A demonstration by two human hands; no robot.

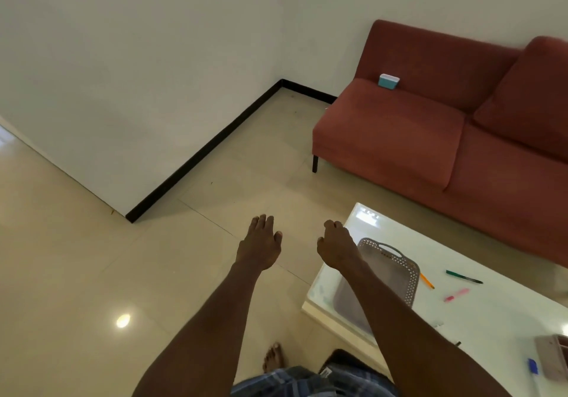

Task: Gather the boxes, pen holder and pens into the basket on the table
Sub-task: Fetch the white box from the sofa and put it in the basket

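Note:
A grey perforated basket (396, 269) with a handle stands near the left end of the white table (498, 313). To its right lie an orange pen (427, 280), a green pen (464, 276) and a pink marker (457, 294). A pinkish pen holder (553, 358) sits at the right edge, a small blue item (533, 366) beside it. A teal box (389, 82) stands on the red sofa (430, 138). My left hand (259, 243) hovers over the floor, empty. My right hand (336, 246) hangs by the basket's left rim, holding nothing, fingers relaxed.
The sofa runs along the wall behind the table, with a narrow strip of floor between them. Beige tiled floor (153, 273) spreads to the left, up to a white wall with black skirting. My bare foot (272, 356) is on the floor below.

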